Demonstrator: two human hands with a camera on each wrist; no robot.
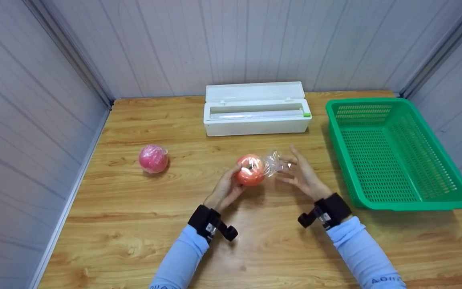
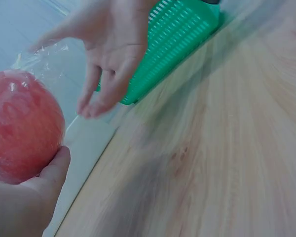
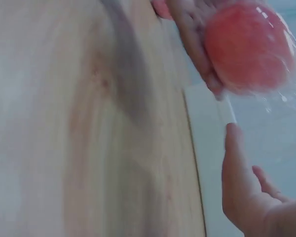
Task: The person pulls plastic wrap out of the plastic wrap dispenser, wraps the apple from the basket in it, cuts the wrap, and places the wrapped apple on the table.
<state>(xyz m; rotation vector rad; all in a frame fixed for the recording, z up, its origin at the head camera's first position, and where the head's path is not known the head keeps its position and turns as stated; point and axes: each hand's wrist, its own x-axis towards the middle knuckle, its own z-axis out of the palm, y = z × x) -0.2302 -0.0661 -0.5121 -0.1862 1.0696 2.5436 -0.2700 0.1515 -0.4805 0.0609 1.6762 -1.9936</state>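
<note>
My left hand (image 1: pixel 227 188) holds a tomato (image 1: pixel 250 170) wrapped in clear cling film, thumb on one side and fingers beneath. A loose, crumpled tail of film (image 1: pixel 272 163) sticks out from the tomato towards the right. Beside that tail is my right hand (image 1: pixel 301 174), its fingers spread and extended; whether a fingertip touches the film is unclear. In the left wrist view the right hand (image 2: pixel 116 49) is seen with nothing gripped. The right wrist view shows the wrapped tomato (image 3: pixel 251 49) above the right hand (image 3: pixel 246 187).
A pink-red, film-wrapped ball-shaped item (image 1: pixel 153 159) sits on the left of the wooden table (image 1: pixel 134 241). At the back stands a white cling film box (image 1: pixel 257 126), lid raised, a roll inside. A green plastic basket (image 1: pixel 359 188) occupies the right side. Pale walls enclose the table.
</note>
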